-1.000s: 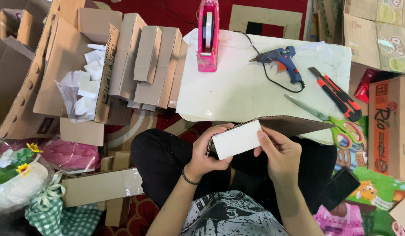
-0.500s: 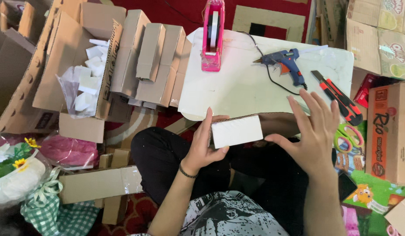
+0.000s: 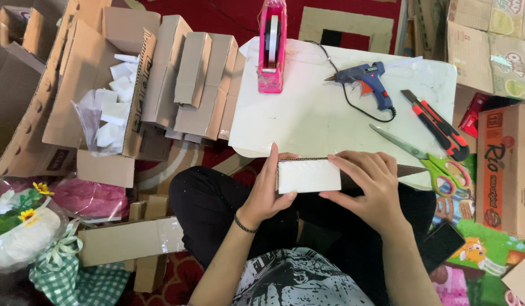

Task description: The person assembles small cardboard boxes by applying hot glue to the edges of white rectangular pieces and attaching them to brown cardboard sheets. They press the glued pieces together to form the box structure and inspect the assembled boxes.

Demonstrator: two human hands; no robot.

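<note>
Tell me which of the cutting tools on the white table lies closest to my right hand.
The green-handled scissors; the red and black utility knife lies farther from your right hand.

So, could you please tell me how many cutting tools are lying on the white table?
2: a red-and-black utility knife near the table's right edge, and green-handled scissors just below it. None appears hidden.
</note>
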